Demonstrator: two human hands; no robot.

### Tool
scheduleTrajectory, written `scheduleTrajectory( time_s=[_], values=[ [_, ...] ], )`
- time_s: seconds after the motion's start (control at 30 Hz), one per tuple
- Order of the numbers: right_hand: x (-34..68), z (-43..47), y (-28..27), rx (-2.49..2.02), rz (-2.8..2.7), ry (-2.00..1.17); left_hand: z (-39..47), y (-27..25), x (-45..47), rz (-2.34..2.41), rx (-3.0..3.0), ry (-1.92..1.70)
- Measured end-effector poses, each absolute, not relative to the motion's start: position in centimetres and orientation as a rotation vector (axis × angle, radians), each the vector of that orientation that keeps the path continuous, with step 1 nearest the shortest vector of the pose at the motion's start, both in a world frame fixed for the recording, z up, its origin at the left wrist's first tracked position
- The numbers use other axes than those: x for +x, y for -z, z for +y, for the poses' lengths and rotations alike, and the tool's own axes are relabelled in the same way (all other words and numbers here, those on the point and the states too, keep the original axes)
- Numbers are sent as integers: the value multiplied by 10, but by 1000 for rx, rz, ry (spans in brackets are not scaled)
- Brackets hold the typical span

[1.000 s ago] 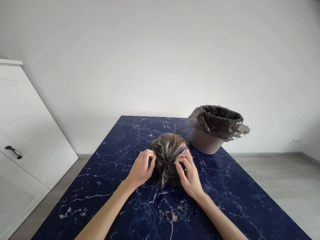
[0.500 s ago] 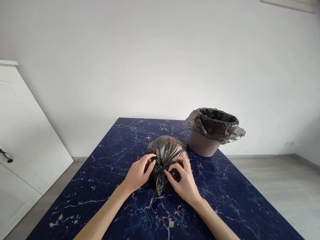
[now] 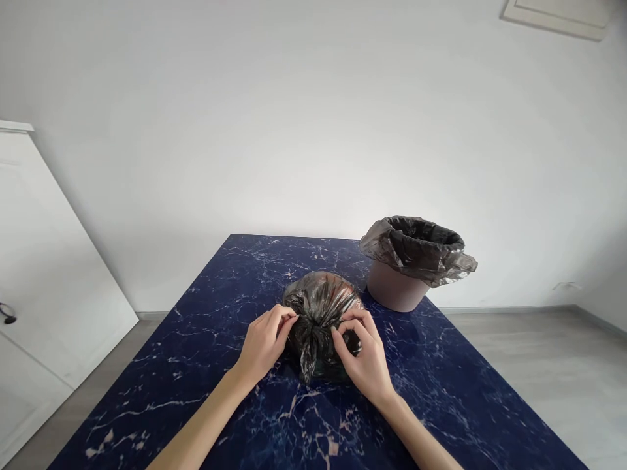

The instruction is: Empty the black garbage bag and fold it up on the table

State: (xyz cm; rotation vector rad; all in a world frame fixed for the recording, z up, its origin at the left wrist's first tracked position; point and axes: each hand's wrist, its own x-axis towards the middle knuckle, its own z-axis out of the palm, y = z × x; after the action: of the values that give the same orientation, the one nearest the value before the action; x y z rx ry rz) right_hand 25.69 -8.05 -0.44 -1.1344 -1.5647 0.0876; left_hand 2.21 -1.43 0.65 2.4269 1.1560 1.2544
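A filled black garbage bag point(image 3: 323, 294) rests on the dark blue marbled table point(image 3: 255, 267). Its plastic is gathered into a knot at the near side, and a short twisted tail hangs toward me. On the left of the knot, my left hand point(image 3: 267, 339) pinches a bit of the bag between thumb and fingertips. My right hand point(image 3: 362, 349) pinches the plastic on the other side, with its fingers curled. Something reddish shows through the bag at its upper right. What else lies inside cannot be made out.
Behind the bag to the right stands a brownish bin point(image 3: 398, 290), lined with a black bag folded over its rim point(image 3: 441, 264). A white cabinet point(image 3: 44, 261) with a dark handle is at the left. The plain wall point(image 3: 294, 130) rises behind the table.
My hands have spread slightly apart, out from the knot to either side. The left thumb and fingertips have closed together on the plastic. The view has tilted up a little.
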Motion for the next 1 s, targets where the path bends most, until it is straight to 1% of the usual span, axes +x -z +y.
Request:
scheduleTrajectory(
  time_s=[0.23,0.37,0.53,0.67,0.83,1.0],
  values=[
    [257,-82,1,-1111,-1548,-80,-14,-8,23,1193,2345,-1369],
    [255,-85,2,-1140,-1603,-110,-19,-14,25,1128,2375,-1287],
    [254,-86,7,-1183,-1716,-47,-24,-14,27,1093,2426,-1134],
    [255,-85,5,-1142,-1682,-68,-22,-13,27,1091,2448,-1115],
    [257,-84,1,-1108,-1599,-60,-20,-14,27,1084,2434,-1185],
    [260,-83,0,-1109,-1473,-39,-16,-14,25,1235,2279,-1376]
  ],
)
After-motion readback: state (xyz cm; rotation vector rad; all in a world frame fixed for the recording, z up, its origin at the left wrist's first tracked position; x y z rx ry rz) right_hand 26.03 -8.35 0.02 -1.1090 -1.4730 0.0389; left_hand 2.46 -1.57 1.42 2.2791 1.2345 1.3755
